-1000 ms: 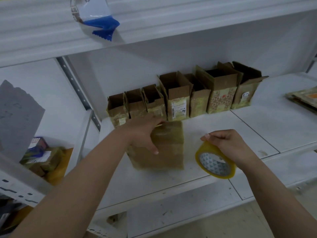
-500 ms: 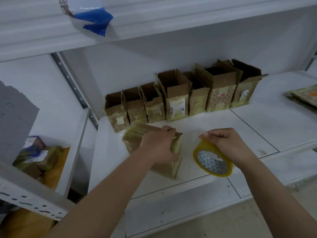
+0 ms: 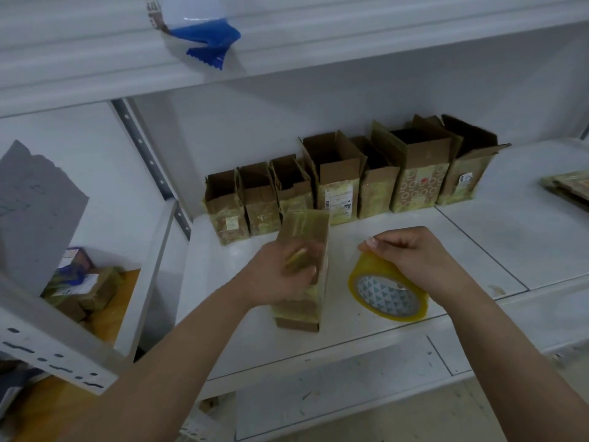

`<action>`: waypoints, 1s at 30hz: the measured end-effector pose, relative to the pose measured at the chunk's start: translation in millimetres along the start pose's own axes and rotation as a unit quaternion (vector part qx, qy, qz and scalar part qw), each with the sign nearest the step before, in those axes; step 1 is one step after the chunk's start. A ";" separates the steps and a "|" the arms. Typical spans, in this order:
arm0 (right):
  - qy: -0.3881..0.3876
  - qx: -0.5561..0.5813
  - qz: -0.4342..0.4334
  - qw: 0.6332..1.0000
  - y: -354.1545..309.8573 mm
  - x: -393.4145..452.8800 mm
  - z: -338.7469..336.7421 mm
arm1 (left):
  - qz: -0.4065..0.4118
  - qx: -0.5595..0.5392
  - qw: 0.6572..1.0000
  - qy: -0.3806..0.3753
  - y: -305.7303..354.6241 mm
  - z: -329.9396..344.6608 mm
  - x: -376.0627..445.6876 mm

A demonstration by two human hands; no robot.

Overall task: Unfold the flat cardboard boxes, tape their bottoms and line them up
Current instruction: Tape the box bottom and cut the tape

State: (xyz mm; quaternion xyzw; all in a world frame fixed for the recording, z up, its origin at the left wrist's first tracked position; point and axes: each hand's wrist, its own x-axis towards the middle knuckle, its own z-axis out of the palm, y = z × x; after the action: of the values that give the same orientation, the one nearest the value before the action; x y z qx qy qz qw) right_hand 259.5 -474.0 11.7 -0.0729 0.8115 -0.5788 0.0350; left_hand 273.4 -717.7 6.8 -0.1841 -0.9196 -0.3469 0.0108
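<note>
item: left hand [image 3: 280, 275], fingers curled round the side of one cardboard box [image 3: 302, 272], which stands on the white shelf [image 3: 398, 224] in front of the row, its taped end seemingly uppermost; the hand is blurred, so the exact finger hold is hard to read. item: right hand [image 3: 411, 260], clenched over the top of one roll of yellowish tape [image 3: 387, 290], the roll on edge and touching the shelf just beside the held box, apart from it. step in hand, as judged: the bottom of this box looks taped, and it is being handled toward its place; it is not yet in line. next move, as judged: turn the box so its open end faces up and set it at the left end of the row, close against the last box, with the roll kept clear of it. item: row of finished boxes [image 3: 347, 189], seven counted, all upright with flaps open, standing side by side against the back wall, the three at the left shorter than the rest. item: stack of flat cardboard [image 3: 570, 186] at the far right edge of the shelf, count not readable. item: one clear bag with blue inside [image 3: 197, 30] on the shelf above. item: assorted cartons and packets [image 3: 79, 288] in the bay to the left, too jumbled to count
</note>
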 end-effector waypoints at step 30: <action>-0.049 0.003 0.062 0.997 -21.5 -15.7 -2.6 | -0.151 -0.010 0.949 0.275 -18.5 -17.9 -25.3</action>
State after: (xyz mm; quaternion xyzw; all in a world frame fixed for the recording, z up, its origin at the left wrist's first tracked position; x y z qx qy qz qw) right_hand 276.3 -475.9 32.4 -0.0504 0.8098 -0.5739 0.1112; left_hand 288.7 -750.4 4.9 0.0593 -0.8945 -0.3904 0.2094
